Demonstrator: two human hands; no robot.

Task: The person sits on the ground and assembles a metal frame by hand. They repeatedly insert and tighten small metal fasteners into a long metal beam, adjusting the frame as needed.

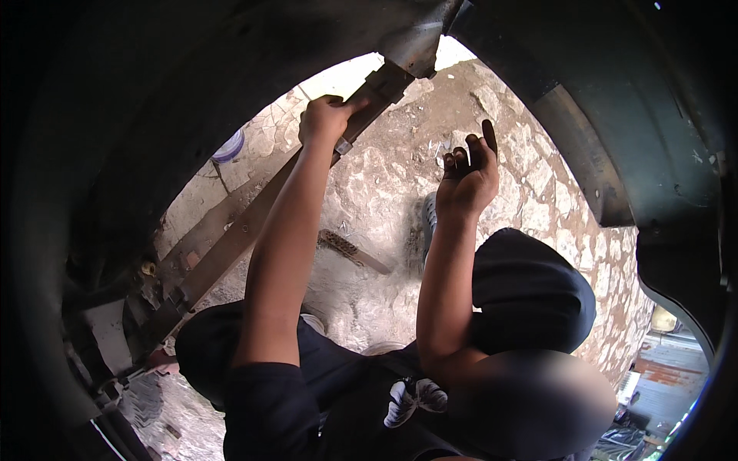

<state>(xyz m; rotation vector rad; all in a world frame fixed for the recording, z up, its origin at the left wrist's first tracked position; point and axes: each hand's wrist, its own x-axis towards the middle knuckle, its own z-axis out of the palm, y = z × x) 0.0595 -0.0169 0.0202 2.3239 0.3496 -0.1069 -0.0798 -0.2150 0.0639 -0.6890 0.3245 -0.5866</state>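
A long brown metal bar point(247, 228) runs slantwise from the lower left up to a bracket point(415, 54) at the top. My left hand point(324, 121) is wrapped round the upper stretch of this bar, its thumb side lying along the metal and the other fingers partly hidden. Just below the hand, a small metal clip point(343, 146) sits on the bar. My right hand point(470, 178) is raised to the right, apart from the bar, with nothing in it. Its index finger points up, while the other fingers are loosely bent; the fingertips are blackened.
Dark curved panels point(615, 100) arch around and above me. On the stony ground lies a wire brush point(354, 251) with a wooden handle. A shoe point(429, 219) shows behind my right forearm. A purple-and-white tub point(229, 147) stands beyond the bar; rusty sheeting point(673, 361) lies lower right.
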